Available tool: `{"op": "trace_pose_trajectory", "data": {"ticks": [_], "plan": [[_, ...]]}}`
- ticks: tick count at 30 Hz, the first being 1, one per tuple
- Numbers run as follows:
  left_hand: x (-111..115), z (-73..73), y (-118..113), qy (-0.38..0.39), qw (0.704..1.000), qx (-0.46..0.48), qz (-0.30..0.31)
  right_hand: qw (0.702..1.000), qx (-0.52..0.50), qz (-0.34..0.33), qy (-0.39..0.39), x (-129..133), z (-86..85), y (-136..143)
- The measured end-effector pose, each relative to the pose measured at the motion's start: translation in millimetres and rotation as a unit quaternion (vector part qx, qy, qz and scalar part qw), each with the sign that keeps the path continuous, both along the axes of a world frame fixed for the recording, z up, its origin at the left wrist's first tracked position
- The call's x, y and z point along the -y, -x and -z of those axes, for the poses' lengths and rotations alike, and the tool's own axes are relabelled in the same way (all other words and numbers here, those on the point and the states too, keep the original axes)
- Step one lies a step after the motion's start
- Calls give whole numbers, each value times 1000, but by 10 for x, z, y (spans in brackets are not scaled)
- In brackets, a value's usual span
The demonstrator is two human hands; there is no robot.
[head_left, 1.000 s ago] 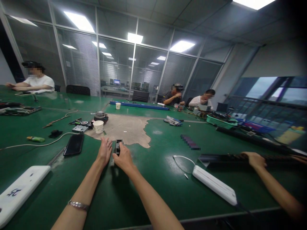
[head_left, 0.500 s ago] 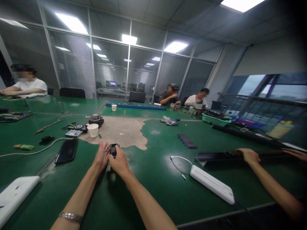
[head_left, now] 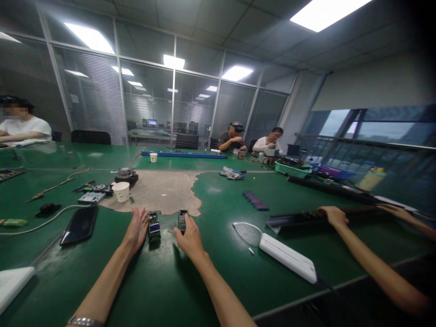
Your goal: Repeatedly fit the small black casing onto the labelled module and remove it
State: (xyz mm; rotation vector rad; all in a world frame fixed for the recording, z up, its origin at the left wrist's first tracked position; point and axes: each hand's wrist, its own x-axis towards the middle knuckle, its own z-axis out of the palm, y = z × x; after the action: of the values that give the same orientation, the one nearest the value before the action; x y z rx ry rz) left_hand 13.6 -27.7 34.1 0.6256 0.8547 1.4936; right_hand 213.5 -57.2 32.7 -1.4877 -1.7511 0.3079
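Note:
My left hand (head_left: 136,229) lies on its edge on the green table, fingers stretched out and close together. Right beside its fingertips stands a small electronic module (head_left: 154,228) with exposed circuit boards and a blue part; whether the fingers touch it I cannot tell. To the right, my right hand (head_left: 191,239) grips a small dark box-shaped casing (head_left: 183,219) between thumb and fingers. A gap of bare tabletop separates the casing from the module. The casing's lower part is partly hidden by my fingers.
A paper cup (head_left: 121,192) stands on a brown sheet (head_left: 163,186) ahead. A black phone (head_left: 80,225) lies left, a white power strip (head_left: 288,258) right. Another person's hand (head_left: 335,216) rests on a long black rail (head_left: 299,220). Several people sit around the table.
My right hand has moved right, away from my left hand, with the dark casing. The circuit-board module now shows uncovered beside my left hand. The view has shifted slightly right.

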Motion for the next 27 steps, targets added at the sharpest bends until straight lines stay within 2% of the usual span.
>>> {"op": "trace_pose_trajectory", "data": {"ticks": [3,6,10,13,16,20,27], "plan": [[1,-1,16,5,1000,1,-4,1000,9,-4,11,-40,76,-30],[-7,8,46,10,1000,5,-8,1000,3,-16,8,-88,40,-33],[-26,21,78,26,999,12,-20,998,-51,-29,1,-106,-176,102],[-28,12,93,30,999,13,-25,995,-80,-55,-27,-92,-370,349],[-12,-10,110,31,999,7,-29,994,-55,-78,-54,-82,-471,624],[8,-27,131,23,999,-1,-32,995,-4,-86,-52,-74,-472,866],[-10,-22,124,30,999,-6,-31,999,21,-40,-17,-38,-455,1020]]}}
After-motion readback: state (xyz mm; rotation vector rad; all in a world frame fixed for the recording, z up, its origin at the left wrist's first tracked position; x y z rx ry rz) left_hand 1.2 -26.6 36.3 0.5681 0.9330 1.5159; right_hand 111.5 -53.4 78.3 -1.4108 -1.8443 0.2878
